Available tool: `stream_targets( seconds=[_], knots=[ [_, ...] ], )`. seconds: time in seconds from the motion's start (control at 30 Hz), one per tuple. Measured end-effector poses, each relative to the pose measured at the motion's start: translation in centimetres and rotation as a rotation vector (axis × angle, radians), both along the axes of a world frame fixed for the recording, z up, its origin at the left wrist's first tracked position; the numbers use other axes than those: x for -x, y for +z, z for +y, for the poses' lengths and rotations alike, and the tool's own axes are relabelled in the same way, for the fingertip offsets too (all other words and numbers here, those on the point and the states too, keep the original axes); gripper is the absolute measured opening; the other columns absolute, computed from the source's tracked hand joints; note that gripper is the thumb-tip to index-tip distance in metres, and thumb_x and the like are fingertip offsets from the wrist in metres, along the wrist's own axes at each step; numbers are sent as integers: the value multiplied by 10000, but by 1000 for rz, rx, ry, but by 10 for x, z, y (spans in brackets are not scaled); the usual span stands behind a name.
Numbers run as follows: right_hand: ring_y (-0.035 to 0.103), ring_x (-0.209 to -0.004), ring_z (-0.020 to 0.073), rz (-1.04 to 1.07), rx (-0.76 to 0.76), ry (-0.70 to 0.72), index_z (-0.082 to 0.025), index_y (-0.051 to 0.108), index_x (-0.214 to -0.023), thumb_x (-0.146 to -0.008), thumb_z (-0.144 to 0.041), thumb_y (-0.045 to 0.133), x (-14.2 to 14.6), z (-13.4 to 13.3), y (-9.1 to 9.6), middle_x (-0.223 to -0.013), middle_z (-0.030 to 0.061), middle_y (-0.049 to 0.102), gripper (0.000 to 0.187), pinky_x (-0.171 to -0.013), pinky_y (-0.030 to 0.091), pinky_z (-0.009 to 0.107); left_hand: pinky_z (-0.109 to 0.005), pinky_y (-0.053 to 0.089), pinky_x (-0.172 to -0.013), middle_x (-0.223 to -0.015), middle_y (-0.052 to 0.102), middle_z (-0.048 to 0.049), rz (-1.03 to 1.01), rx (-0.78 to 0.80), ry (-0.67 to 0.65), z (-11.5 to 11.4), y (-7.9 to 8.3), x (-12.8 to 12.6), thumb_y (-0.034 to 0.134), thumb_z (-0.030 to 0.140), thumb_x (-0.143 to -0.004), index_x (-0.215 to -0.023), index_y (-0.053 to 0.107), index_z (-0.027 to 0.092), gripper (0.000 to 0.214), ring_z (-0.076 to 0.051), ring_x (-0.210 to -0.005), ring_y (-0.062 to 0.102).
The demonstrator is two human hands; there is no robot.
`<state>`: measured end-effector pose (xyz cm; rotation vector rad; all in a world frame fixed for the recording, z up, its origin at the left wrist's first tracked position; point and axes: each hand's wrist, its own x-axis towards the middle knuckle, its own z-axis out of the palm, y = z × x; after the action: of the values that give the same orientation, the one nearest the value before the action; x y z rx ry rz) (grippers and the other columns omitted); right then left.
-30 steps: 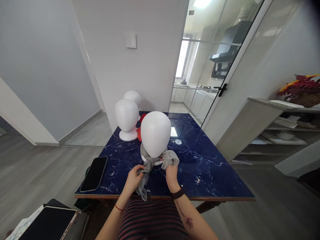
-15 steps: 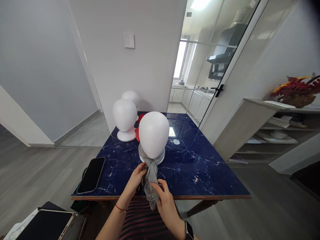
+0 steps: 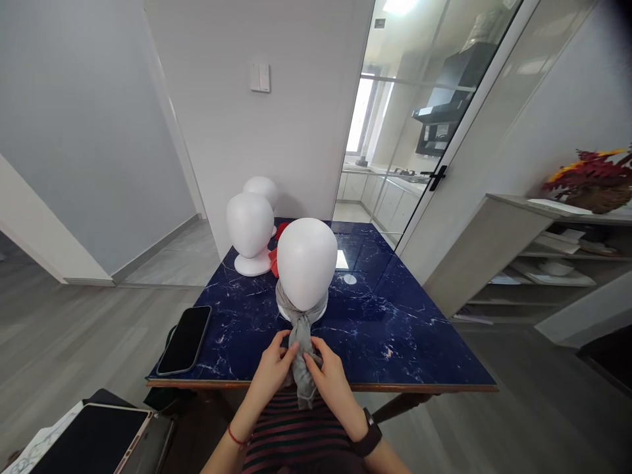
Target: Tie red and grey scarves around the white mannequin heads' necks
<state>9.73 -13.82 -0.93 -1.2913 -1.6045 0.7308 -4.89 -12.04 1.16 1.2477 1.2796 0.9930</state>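
I saw L hand (image 3: 271, 366) & R hand (image 3: 334, 376) pinching grey scarf (image 3: 301, 334); hard tug could've tipped white mannequin head (image 3: 307, 262) fwd.

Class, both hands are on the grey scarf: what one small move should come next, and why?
Probably smooth the hanging end of the grey scarf outward: it looks bunched and creased below the front white head, and the left hand and right hand hold opposite sides, well placed to spread it.
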Motion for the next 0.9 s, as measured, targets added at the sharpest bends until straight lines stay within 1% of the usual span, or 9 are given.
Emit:
stream_targets(
  seconds=[0.07,0.17,0.23,0.33,0.4,0.47,0.57,0.7,0.9],
  knots=[
    [627,-928,202,-62,22,-4,-192,595,-1087,-856,-278,492,-12,-10,1,-1016,81,658,267,-807,507,314,-232,342,-456,-479,587,3,110,5,-61,-8,4,15,614,417,-710,-1003,642,159,392,-163,-432,508],
    [638,-867,199,-106,71,-82,-200,619,-1052,-876,-357,466,-39,-21,0,-972,74,671,281,-756,507,290,-229,383,-502,-592,667,-29,256,-16,-165,-21,17,43,616,420,-713,-893,697,195,299,-180,-521,579],
    [645,-813,194,-116,103,-150,-196,637,-1001,-881,-392,446,-58,-21,0,-932,71,680,299,-725,506,276,-231,426,-577,-701,707,-34,355,-4,-216,-30,34,59,562,435,-761,-985,681,209,339,-201,-639,634],
    [648,-784,194,-132,116,-191,-186,644,-959,-877,-404,435,-81,-8,-1,-902,74,686,313,-707,507,276,-252,452,-782,-1015,698,-40,476,-40,-355,-34,58,71,438,422,-850,-1137,613,236,384,-207,-918,635],
    [644,-827,204,-139,79,-195,-180,634,-986,-868,-381,440,-90,11,-4,-937,82,682,303,-748,506,303,-269,421,-900,-1153,644,-30,497,-125,-423,-26,62,71,392,394,-875,-1121,620,250,365,-197,-1044,589],
    [626,-922,222,-157,32,-187,-177,603,-1071,-841,-341,467,-92,35,-10,-1023,92,662,313,-828,492,351,-304,400,-962,-1172,632,-43,519,-192,-326,-7,47,67,382,363,-872,-1113,620,228,365,-199,-1088,566],
    [536,-1109,242,-254,-19,-161,-172,521,-1212,-757,-252,535,-82,73,-21,-1197,102,581,462,-959,419,407,-392,416,-972,-1187,611,-116,572,-230,-50,33,2,56,398,241,-808,-1176,562,136,417,-227,-1067,581],
    [434,-1211,239,-435,26,-208,-144,520,-1229,-708,-95,489,-60,108,-29,-1292,111,504,524,-1001,365,381,-448,352,-1032,-1266,539,-153,576,-414,150,79,-45,35,405,158,-750,-1196,523,99,464,-254,-1203,475],
    [539,-1048,223,-442,27,-309,-144,615,-1108,-873,-180,356,-45,121,-25,-1152,102,602,351,-914,400,331,-433,346,-1024,-1213,566,-147,600,-449,159,93,-47,14,394,136,-755,-1120,564,110,403,-256,-1174,481]
  ],
)
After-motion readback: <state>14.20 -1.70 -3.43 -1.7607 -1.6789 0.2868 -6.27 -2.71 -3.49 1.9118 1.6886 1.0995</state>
